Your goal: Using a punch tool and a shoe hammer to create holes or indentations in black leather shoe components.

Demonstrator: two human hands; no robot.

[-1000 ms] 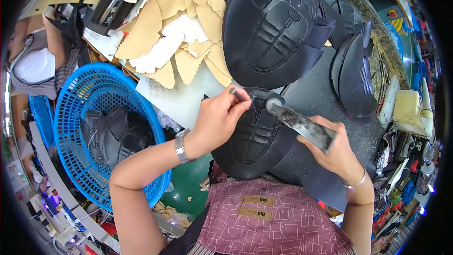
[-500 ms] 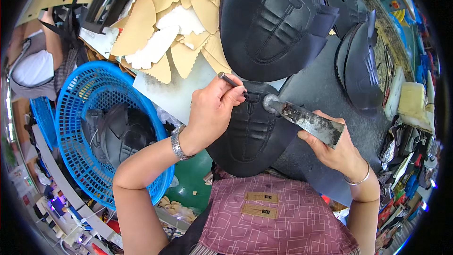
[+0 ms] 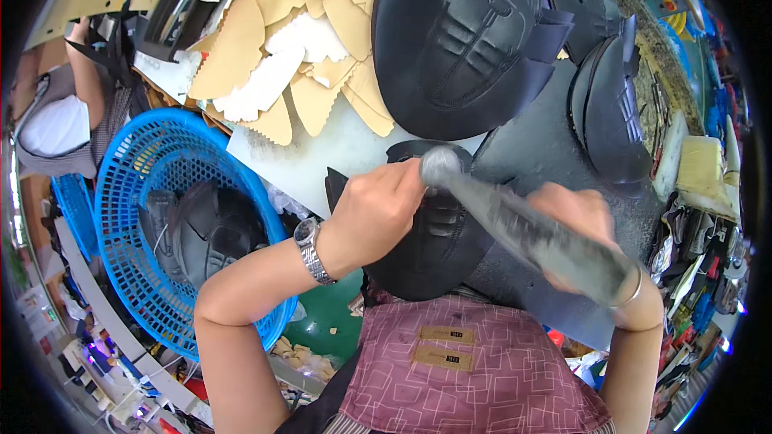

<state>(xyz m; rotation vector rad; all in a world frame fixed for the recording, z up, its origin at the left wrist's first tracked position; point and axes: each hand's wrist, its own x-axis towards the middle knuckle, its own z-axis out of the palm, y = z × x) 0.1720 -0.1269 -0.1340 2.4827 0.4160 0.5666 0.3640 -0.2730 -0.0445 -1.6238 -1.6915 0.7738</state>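
A black leather shoe upper point(image 3: 430, 261) with an embossed pattern lies before me at the bench's near edge. Over its upper part, my left hand point(image 3: 378, 213) is closed in a pinch; the rod-like metal punch it grips is now hidden behind the hammer. My right hand point(image 3: 581, 233), smeared by motion, is wrapped round the handle of the hammer point(image 3: 531, 233). The hammer's round grey head covers my left fingertips from view. I cannot tell whether it touches the punch.
A bigger stack of black uppers point(image 3: 458, 48) sits just beyond, with more uppers point(image 3: 607, 108) to the right. Beige and white cut pieces point(image 3: 322, 40) pile up at the far left. A blue basket point(image 3: 121, 233) holding black uppers stands left; another person point(image 3: 68, 124) is behind it.
The hammer head has lifted off the upper and swung left over my left fingers. My left hand has lowered slightly toward me, and the punch has gone out of sight.
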